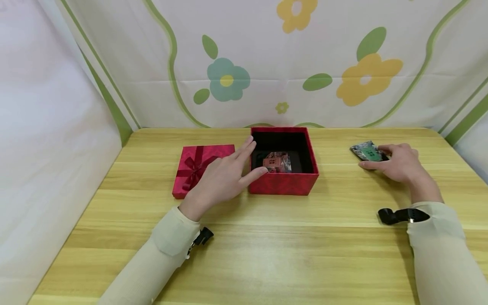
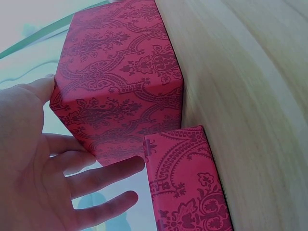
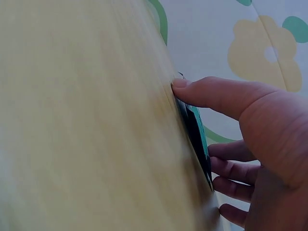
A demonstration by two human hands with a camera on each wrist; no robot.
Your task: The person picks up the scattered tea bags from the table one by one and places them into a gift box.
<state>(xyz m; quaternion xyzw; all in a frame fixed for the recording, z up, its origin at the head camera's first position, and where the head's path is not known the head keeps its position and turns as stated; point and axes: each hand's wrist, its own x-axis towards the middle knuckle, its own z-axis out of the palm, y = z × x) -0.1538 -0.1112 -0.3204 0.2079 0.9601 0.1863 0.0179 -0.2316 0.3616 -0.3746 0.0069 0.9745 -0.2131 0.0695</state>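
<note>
A red patterned box [image 1: 282, 183] stands lidless on the table, its inside black. A flat packet with an orange-red label [image 1: 275, 162] lies in it. My left hand [image 1: 221, 176] is at the box's left side with fingers extended; thumb and fingertips are at its rim. The left wrist view shows the same hand [image 2: 43, 159] beside the box's outer wall [image 2: 120, 57]. At the right, my right hand [image 1: 402, 164] grips a flat patterned packet with a green label [image 1: 369, 151], thumb at one edge and fingers at the other. That packet [image 3: 196, 127] shows edge-on in the right wrist view, low against the table.
The red box lid [image 1: 190, 163] with a dark red ribbon bow lies left of the box, partly behind my left hand. A wooden table [image 1: 289, 254] carries everything. Behind it hangs a white cloth [image 1: 263, 51] with printed flowers.
</note>
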